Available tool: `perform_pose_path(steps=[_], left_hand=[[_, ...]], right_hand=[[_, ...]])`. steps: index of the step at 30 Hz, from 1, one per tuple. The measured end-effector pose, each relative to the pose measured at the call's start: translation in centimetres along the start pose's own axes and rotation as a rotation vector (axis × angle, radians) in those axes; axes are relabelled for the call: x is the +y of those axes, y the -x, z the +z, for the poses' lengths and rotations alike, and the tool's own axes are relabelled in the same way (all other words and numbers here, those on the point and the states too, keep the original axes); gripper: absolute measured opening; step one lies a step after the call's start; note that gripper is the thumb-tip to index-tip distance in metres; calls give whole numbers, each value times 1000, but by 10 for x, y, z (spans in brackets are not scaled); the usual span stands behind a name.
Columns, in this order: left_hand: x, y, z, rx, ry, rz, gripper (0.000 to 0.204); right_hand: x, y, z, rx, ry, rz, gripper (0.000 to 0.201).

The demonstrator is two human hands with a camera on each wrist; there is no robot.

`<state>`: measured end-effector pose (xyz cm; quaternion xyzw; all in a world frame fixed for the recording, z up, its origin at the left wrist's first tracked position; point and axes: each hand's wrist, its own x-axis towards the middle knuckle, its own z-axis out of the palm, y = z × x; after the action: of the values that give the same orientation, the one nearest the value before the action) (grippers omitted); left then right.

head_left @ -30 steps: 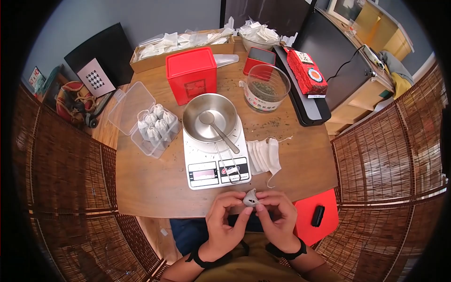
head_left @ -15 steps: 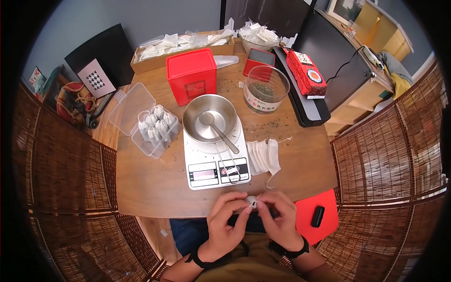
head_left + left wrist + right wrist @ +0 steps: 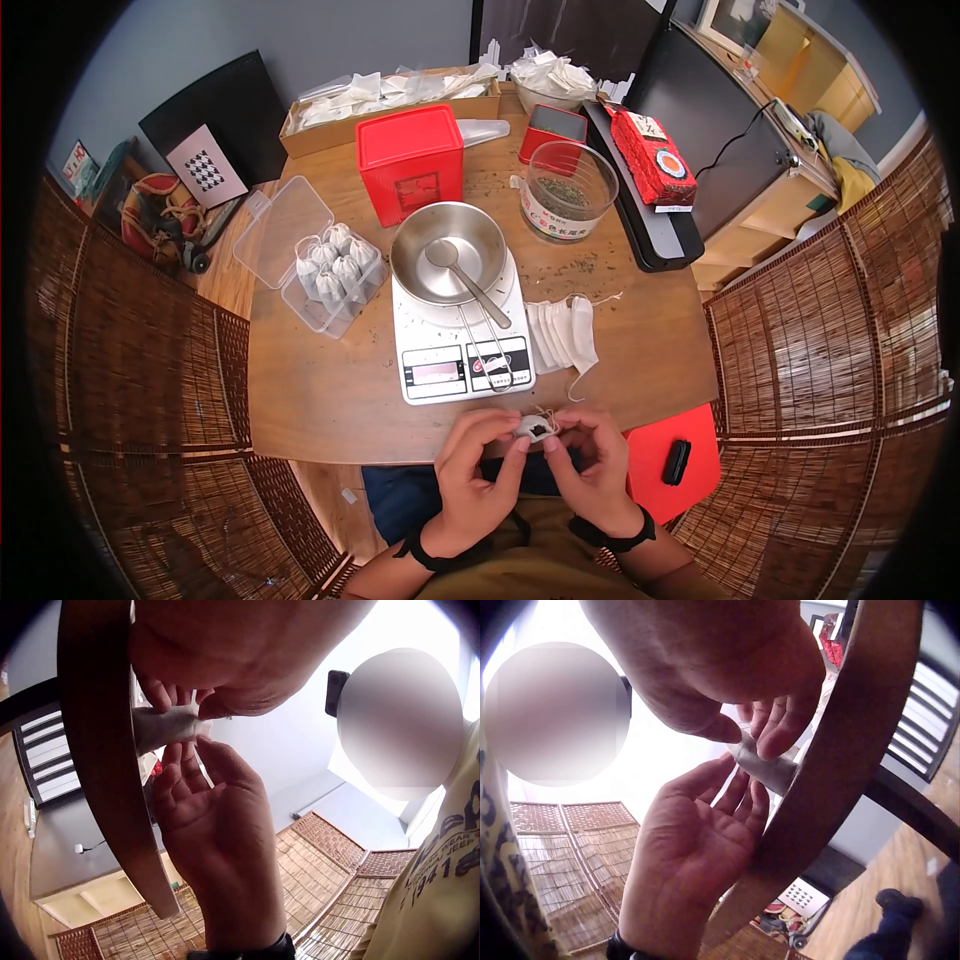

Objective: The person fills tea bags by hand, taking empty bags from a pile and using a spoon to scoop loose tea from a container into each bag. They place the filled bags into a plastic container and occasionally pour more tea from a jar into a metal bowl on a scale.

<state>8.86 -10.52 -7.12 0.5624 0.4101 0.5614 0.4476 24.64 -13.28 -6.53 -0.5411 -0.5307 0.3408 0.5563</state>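
Note:
At the table's front edge, my left hand (image 3: 480,475) and right hand (image 3: 595,478) pinch the rim of a small white cloth bag (image 3: 537,428) from both sides, its mouth parted over dark contents. The left wrist view shows the bag (image 3: 169,726) hanging between both hands' fingertips, beside the table edge. Behind the hands, a steel bowl (image 3: 420,240) with a spoon (image 3: 470,283) stands on a white scale (image 3: 415,340). Flat empty bags (image 3: 560,333) lie fanned to the scale's right. Filled bags (image 3: 328,270) stand in a clear box (image 3: 322,318) at left.
Behind the scale stand a red tin (image 3: 410,165) and a clear tub (image 3: 565,215) with dried leaves. A long cardboard box (image 3: 310,140) lies at the back. A red packet (image 3: 650,160) rests on a black device (image 3: 672,240) at right.
The bag's mouth, pinched small half a second ago, is wider, with more of the dark contents visible. A drawstring now shows above the bag. Both hands remain close together at the table edge.

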Motion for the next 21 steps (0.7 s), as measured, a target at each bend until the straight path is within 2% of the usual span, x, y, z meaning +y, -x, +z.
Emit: perform_pose_path(steps=[3,7,9,21], left_hand=[[-1,-1,-3,-42,-54,52,26],[4,-4,-3,-56,-66,88,25],[4,-3,-1,-51,-65,89,24],[9,-5,-3,-37,-167,72,16]], right_hand=[[0,4,5,46,-138,76,32],[-6,0,-3,16,-127,67,31],[-12,-9,-6,-84,88,-94,27],[-23,-11,-1,-87,169,-108,17]])
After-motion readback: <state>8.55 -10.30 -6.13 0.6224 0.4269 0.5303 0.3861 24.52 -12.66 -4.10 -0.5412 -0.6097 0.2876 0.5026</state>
